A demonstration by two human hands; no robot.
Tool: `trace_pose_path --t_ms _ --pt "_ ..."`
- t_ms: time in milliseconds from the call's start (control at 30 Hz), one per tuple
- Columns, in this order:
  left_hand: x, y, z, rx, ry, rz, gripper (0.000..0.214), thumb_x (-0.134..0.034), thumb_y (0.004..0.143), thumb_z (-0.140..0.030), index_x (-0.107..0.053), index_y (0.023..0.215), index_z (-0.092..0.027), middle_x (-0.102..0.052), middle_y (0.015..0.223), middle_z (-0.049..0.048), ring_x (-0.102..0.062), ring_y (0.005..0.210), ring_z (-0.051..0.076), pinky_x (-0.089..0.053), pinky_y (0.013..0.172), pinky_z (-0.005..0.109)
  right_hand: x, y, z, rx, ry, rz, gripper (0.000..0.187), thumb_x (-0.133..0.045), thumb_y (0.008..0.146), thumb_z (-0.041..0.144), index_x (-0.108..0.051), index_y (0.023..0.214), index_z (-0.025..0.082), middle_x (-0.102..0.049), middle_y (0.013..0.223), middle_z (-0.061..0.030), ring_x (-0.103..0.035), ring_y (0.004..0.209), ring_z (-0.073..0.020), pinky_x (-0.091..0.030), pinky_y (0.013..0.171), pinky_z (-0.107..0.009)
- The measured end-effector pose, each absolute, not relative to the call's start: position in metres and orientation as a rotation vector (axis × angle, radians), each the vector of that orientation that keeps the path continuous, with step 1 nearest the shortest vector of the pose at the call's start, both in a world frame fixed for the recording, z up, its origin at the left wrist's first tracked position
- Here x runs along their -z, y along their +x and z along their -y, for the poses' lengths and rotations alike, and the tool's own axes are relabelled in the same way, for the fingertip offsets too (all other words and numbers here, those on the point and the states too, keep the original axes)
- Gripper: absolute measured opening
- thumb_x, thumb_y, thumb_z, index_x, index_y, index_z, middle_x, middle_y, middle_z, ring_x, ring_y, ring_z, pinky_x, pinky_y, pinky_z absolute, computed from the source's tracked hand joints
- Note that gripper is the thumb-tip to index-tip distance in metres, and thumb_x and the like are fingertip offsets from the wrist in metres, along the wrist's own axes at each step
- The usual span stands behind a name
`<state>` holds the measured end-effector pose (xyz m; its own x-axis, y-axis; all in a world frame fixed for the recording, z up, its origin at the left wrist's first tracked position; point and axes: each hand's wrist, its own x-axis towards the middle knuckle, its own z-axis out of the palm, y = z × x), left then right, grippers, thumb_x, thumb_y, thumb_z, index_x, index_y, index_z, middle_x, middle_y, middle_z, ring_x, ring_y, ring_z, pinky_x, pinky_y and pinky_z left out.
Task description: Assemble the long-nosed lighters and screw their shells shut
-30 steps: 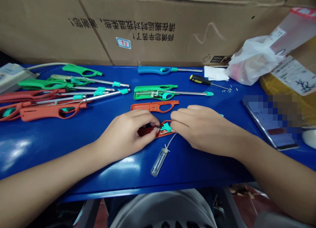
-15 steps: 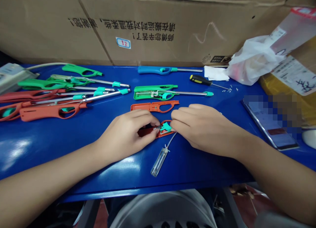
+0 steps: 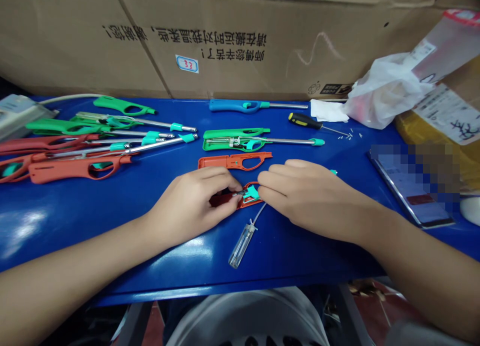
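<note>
On the blue table an opened orange lighter (image 3: 243, 204) lies between my hands, its teal trigger (image 3: 253, 191) exposed. My left hand (image 3: 200, 196) pinches its handle end, thumb and forefinger at a small metallic part beside the trigger. Over the front end my right hand (image 3: 296, 193) is closed with curled fingers; its fingertips and what they grip are hidden. A thin tube runs from under the right hand to a clear fuel tank (image 3: 242, 246), which lies on the table nearer me. Behind the hands rests a separate orange shell half (image 3: 234, 161).
Farther back lie an opened green lighter (image 3: 232, 142) and a blue lighter (image 3: 236, 105). Several red, orange and green lighters (image 3: 78, 168) are heaped at left. A screwdriver (image 3: 305, 120), small screws (image 3: 349, 135) and a phone (image 3: 410, 188) lie right. A cardboard box (image 3: 232, 16) walls the back.
My right hand has shifted slightly, and a teal tip now shows beyond its wrist. The left hand keeps its pinch; the tank stays put.
</note>
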<state>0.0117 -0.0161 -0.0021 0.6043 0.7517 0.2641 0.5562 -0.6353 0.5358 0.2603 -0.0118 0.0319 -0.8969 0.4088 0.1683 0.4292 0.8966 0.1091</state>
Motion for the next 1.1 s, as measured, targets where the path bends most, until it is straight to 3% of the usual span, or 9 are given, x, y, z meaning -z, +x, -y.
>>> trace_pose_path --t_ms 267,1100 --pt "0.0028 0.0120 0.0158 -0.673 2.441 -1.023 0.011 -0.064 0.098 -0.022 -0.073 0.102 -0.018 -0.077 0.099 0.0030 -0.073 0.088 0.018 -0.056 0.076 0.029 -0.0317 0.2574 0.0171 0.357 -0.717 2.936 0.022 -0.057 0.096 0.002 -0.064 0.082 0.018 -0.067 0.082 -0.0036 -0.056 0.076 -0.0227 -0.028 0.065 -0.034" --pt "0.0051 0.0103 0.0168 -0.671 2.449 -1.033 0.010 -0.065 0.099 -0.022 -0.073 0.103 -0.019 -0.077 0.099 0.0023 -0.073 0.089 0.018 -0.056 0.076 0.029 -0.0287 0.2602 0.0119 0.317 -0.681 2.931 0.018 -0.059 0.098 0.004 -0.066 0.089 0.017 -0.067 0.087 -0.0027 -0.055 0.079 -0.0230 -0.030 0.066 -0.034"
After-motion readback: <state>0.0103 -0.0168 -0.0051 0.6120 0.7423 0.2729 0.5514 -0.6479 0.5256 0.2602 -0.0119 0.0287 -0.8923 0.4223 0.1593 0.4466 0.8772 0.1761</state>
